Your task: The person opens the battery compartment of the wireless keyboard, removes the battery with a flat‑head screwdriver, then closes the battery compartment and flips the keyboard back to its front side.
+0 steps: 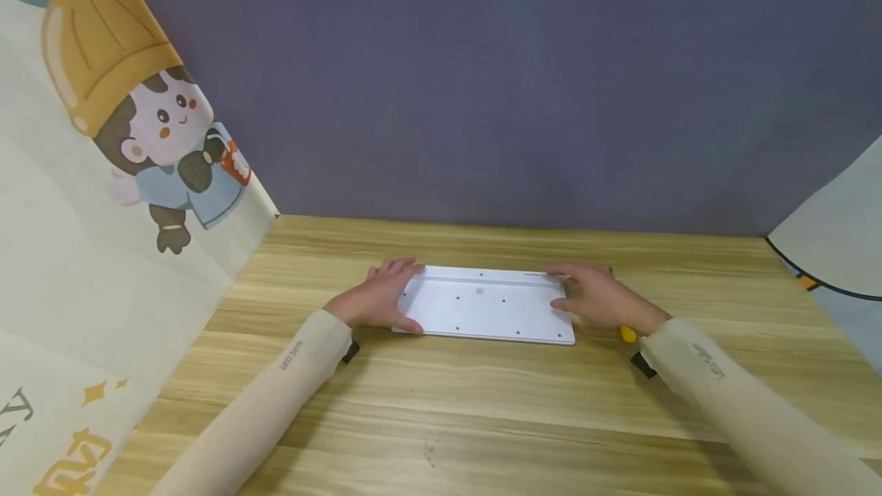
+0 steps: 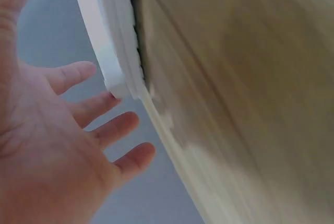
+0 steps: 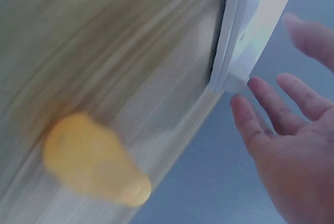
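A white keyboard [image 1: 482, 312] lies face down on the wooden table, its back dotted with several small dark screws. At its left end is my left hand [image 1: 383, 295], fingers spread over the far corner and thumb at the near edge. In the left wrist view the fingers of that hand [image 2: 68, 125] look nearly straight, a fingertip touching the keyboard's end [image 2: 112, 62]. By the right end is my right hand [image 1: 596, 295], its fingers reaching the far corner. The right wrist view shows this hand [image 3: 297, 135] with loosely extended fingers beside the keyboard's corner [image 3: 237, 72].
A yellow rounded object [image 3: 94, 158] lies on the table near my right wrist, blurred; the head view shows only part of this yellow object [image 1: 627, 334]. Behind the table [image 1: 441, 419] stands a dark grey-blue panel [image 1: 510, 83]. A printed cartoon wall covering [image 1: 62, 266] borders the left side.
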`<move>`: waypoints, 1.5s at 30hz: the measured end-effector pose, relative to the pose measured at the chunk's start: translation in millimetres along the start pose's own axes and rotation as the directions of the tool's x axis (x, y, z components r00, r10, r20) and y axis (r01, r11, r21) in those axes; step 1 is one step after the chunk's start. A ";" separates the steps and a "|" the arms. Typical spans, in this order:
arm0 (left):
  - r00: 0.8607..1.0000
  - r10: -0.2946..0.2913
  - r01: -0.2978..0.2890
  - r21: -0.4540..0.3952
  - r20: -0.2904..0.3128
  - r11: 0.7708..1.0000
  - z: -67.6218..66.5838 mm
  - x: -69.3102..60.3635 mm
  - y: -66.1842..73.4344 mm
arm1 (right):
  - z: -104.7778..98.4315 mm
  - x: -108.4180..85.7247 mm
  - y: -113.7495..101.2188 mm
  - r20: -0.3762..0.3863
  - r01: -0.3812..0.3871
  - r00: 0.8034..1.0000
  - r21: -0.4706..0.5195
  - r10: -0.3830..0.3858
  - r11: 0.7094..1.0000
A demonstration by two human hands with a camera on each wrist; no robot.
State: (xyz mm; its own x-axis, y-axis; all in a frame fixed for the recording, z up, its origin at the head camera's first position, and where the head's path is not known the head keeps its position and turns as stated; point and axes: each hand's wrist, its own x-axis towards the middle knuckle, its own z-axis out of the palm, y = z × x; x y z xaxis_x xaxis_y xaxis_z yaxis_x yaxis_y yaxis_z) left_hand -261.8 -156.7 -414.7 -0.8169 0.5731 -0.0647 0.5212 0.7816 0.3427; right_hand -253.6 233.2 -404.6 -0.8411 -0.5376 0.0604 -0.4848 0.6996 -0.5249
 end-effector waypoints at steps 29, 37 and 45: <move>0.996 -0.073 0.073 0.008 0.043 0.997 -1.2 -1.2 1.5 | 14.6 48.8 -0.8 -0.026 -0.071 0.997 0.036 0.072 0.997; 0.996 -0.083 0.083 0.022 0.030 0.996 -3.0 -3.0 2.3 | 11.1 56.7 -5.4 0.016 -0.093 0.996 0.012 0.092 0.996; 0.995 -0.096 0.096 0.004 0.037 0.995 -3.2 -2.4 2.9 | 5.8 62.9 -8.4 0.048 -0.112 0.993 -0.009 0.112 0.994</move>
State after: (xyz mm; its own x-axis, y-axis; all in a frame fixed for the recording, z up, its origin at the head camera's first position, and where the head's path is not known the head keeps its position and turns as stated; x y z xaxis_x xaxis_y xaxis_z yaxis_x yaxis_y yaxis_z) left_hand -259.1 -156.5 -410.5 -0.8536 0.5039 -0.1319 0.4412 0.8341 0.3312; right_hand -301.0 190.7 -401.3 -0.8775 -0.4780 -0.0397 -0.3902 0.7595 -0.5204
